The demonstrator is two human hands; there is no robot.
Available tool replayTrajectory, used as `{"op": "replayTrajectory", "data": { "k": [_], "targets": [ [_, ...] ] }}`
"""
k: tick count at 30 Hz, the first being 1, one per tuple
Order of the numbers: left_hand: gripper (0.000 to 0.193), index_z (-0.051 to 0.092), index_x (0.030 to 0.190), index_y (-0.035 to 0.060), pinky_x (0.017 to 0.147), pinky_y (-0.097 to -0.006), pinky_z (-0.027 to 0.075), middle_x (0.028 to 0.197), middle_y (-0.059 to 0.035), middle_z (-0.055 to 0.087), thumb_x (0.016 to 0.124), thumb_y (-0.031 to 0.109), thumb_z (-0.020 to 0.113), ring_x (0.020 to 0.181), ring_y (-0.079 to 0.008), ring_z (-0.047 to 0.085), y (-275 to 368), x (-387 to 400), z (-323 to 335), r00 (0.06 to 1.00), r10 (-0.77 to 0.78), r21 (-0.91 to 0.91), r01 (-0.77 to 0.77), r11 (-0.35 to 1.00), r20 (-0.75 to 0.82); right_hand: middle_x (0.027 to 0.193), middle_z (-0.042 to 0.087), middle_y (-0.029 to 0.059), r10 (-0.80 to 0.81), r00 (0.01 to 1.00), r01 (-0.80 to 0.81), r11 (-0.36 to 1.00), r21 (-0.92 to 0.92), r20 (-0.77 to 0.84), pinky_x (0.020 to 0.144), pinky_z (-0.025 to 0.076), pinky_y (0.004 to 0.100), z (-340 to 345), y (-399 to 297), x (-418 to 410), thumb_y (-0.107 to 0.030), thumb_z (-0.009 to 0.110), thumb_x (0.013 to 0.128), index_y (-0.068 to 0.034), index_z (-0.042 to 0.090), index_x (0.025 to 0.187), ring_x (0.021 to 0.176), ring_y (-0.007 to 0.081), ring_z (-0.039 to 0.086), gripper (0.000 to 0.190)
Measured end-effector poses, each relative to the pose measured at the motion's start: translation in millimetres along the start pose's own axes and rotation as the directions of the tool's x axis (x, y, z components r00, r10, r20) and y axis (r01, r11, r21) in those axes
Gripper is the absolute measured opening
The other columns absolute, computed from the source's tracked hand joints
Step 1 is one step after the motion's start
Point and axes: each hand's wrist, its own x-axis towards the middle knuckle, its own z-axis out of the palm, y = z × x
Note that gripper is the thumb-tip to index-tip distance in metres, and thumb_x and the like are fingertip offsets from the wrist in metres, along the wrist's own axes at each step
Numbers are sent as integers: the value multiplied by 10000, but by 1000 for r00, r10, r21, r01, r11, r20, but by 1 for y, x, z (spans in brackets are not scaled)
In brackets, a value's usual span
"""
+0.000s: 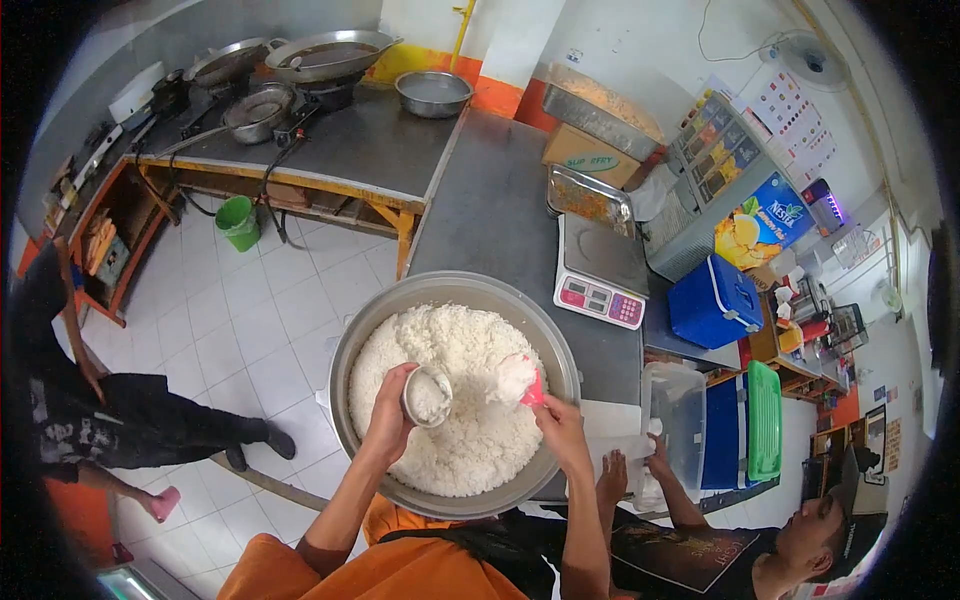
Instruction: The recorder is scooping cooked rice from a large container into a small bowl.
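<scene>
Cooked white rice [457, 465] fills much of a wide metal pot [346, 420] in front of me. My left hand [388, 412] holds a small round metal cup [411, 397] tilted over the pot, with rice inside it. In my right hand [561, 426] is a pink rice paddle [533, 391], its blade mostly hidden under a heap of rice. The paddle is over the right side of the rice, apart from the cup.
At my right a co-worker [690, 551] handles white sheets [622, 448] beside a clear plastic bin [673, 427]. A digital scale [604, 262] and a metal tray [589, 196] sit beyond the pot. Another person [150, 412] stands at the left. Woks [330, 56] rest on the far counter.
</scene>
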Motion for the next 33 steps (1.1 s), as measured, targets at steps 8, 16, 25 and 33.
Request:
{"op": "replayTrajectory", "data": {
  "k": [8, 16, 25, 33],
  "targets": [
    [442, 511, 1252, 102, 841, -465, 546, 1178, -102, 603, 1033, 429, 310, 1063, -223, 613, -30, 26, 44, 968, -212, -128, 229, 965, 135, 760, 629, 57, -509, 861, 278, 473, -836, -2, 541, 524, 293, 78, -56, -58, -81, 587, 845, 44, 551, 1272, 611, 150, 651, 446],
    [457, 512, 1238, 76, 770, -465, 580, 1141, -137, 627, 1044, 427, 294, 1000, -280, 649, -50, 32, 10, 949, -286, -111, 301, 947, 132, 708, 613, 98, -503, 816, 349, 37, -936, 284, 498, 528, 369, 83, -24, -60, -130, 594, 824, 55, 544, 1295, 549, 220, 641, 508],
    [472, 457, 1325, 94, 819, -510, 558, 1283, -167, 542, 1038, 438, 310, 1131, -320, 576, -28, 38, -12, 938, -274, -231, 320, 919, 212, 708, 646, 131, -515, 853, 424, 584, -692, 88, 533, 493, 420, 23, -77, -67, -115, 657, 823, -133, 650, 1248, 576, 308, 642, 426],
    [452, 506, 1274, 80, 796, -496, 565, 1217, -156, 594, 1031, 406, 308, 1102, -305, 595, -15, 16, -5, 967, -186, -244, 225, 943, 173, 710, 654, 103, -427, 904, 375, 828, -417, -34, 582, 512, 386, 17, -76, -65, -119, 535, 914, -109, 651, 1210, 586, 292, 646, 318]
  ]
}}
